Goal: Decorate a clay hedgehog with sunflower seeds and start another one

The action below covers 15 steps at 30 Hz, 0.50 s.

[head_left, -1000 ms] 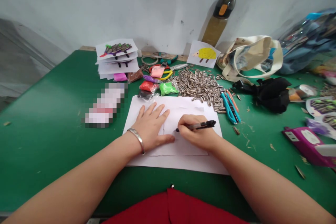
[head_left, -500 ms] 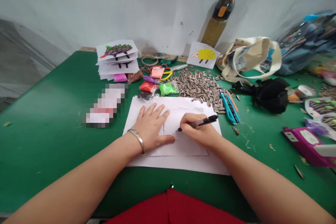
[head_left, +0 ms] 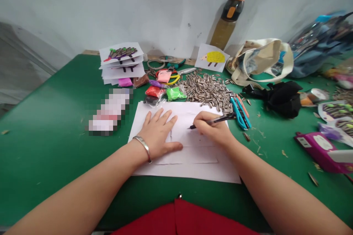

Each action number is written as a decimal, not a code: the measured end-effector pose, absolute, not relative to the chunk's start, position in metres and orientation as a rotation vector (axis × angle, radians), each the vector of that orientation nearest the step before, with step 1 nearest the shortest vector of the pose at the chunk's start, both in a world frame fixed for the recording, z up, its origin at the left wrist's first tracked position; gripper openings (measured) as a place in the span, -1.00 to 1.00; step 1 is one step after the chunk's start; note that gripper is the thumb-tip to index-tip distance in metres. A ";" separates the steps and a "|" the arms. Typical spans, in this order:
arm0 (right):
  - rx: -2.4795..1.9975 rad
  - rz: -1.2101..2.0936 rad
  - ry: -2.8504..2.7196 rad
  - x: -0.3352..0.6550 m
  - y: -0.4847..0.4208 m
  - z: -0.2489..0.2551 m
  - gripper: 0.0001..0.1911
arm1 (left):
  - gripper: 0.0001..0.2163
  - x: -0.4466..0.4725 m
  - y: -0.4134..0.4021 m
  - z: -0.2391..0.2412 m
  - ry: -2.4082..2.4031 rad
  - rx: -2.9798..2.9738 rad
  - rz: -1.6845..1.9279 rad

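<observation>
White paper sheets [head_left: 176, 172] lie in front of me on the green table, a smaller sheet [head_left: 193, 154] on top of larger ones. Flat on them, with its fingers spread, rests my left hand [head_left: 158, 134]; a silver bracelet circles that wrist. My right hand [head_left: 212, 128] pinches a black pen [head_left: 220, 118], its tip pointing left over the smaller sheet. Whether the tip touches the paper I cannot tell. A short dark line [head_left: 171, 132] shows on the paper beside my left hand.
Behind the paper lie clay packets [head_left: 176, 93], a heap of sunflower seeds [head_left: 206, 88] and pliers [head_left: 176, 64]. Stacked cards [head_left: 121, 53] stand at back left. A blue cutter [head_left: 240, 113] is right of the paper; a bottle [head_left: 227, 22] leans on the wall.
My right hand has moved slightly up and right with the pen, which now slants lower. The left hand stays on the paper. The whole view has shifted a little.
</observation>
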State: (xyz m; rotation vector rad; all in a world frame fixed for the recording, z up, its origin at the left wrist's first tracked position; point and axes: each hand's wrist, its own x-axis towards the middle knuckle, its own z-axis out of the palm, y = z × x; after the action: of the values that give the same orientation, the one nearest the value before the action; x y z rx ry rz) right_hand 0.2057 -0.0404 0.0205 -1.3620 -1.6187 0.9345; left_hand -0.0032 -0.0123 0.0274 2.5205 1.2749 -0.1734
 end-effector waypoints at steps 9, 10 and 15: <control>-1.208 1.277 -0.817 0.217 -0.032 0.016 -0.68 | -0.16 -0.004 -0.012 0.027 1.278 2.535 -0.207; -1.187 1.294 -0.786 0.218 -0.031 0.015 -0.72 | -0.16 -0.004 -0.012 0.027 1.279 2.537 -0.213; -1.188 1.393 -0.972 0.215 -0.035 0.019 -0.91 | -0.16 -0.005 -0.012 0.026 1.277 2.542 -0.219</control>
State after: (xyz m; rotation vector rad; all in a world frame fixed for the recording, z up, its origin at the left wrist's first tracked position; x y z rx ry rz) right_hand 0.2149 -0.0355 0.0193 -1.1882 -0.9722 1.3933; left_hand -0.0048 -0.0122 0.0263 2.5422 1.2773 -0.2194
